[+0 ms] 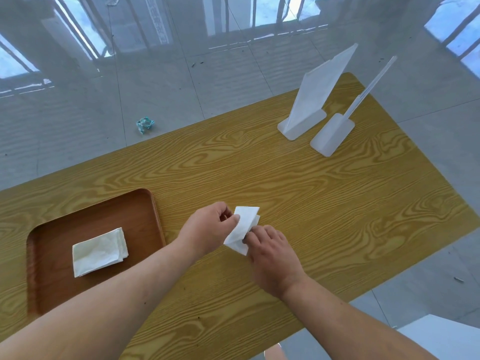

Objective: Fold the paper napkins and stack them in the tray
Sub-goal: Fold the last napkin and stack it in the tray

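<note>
Left hand [207, 224] and right hand [270, 250] both pinch a white paper napkin [242, 227] over the wooden table [311, 203], right of the brown tray [91, 219] holding folded napkins [100, 252].

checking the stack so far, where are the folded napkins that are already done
In the head view the folded napkins lie inside the brown tray at the table's lower left, left of the left hand.
</note>
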Available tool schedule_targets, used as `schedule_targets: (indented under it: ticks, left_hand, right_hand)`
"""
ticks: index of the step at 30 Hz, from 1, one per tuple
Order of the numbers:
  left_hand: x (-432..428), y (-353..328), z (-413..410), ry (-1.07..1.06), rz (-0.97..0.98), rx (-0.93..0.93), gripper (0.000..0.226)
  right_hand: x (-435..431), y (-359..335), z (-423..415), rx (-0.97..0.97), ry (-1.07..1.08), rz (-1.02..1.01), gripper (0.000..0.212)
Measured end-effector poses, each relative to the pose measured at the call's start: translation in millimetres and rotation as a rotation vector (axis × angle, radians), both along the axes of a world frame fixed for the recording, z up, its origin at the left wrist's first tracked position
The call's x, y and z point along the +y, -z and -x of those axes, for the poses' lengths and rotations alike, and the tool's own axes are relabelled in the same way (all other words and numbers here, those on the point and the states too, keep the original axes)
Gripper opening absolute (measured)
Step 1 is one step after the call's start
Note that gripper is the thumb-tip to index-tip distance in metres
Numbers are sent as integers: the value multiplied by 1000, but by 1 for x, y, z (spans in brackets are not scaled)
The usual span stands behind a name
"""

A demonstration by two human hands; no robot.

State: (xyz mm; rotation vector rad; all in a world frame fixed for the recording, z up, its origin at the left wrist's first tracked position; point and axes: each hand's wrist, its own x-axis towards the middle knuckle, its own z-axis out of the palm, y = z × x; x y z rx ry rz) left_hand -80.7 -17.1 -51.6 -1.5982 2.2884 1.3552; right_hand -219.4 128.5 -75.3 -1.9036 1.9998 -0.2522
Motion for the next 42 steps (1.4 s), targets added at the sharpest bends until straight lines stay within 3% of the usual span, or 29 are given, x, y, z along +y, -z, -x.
schedule_targets:
  ticks: [3,7,12,19,26,29,33,37,39,42]
  left_hand:
    - [2,6,-5,89,125,-271,38]
    - [12,15,-5,171,218,-375,53]
    - [9,17,-4,184,193,-327,45]
    - [9,12,-3,165,176,-329,26]
    - [13,15,-1,189,203,-304,50]
    - [14,14,-3,210,302,-289,73]
    - [10,15,-8,307,389,-362,84]
    - [3,20,-17,433,321,-380,95]
    - [-1,23,-22,490,309,-394,98]
    - [-5,26,-26,526,308,-385,99]
  right_hand:
    - [-3,-2,5,-25,149,77,21]
    - [-9,0,10,-17,200,152,24]
    - [-12,1,11,30,130,143,49]
    - [-11,-3,8,-72,240,255,39]
    - [-6,7,11,4,95,-7,49]
    - [-4,8,3,-2,55,-39,49]
    - [-8,-1,-13,-127,-44,2,53]
    - [-22,-3,-14,-158,170,55,51]
    - [-30,-3,-9,-127,284,-26,58]
    - [-40,-2,-4,-92,280,-152,65]
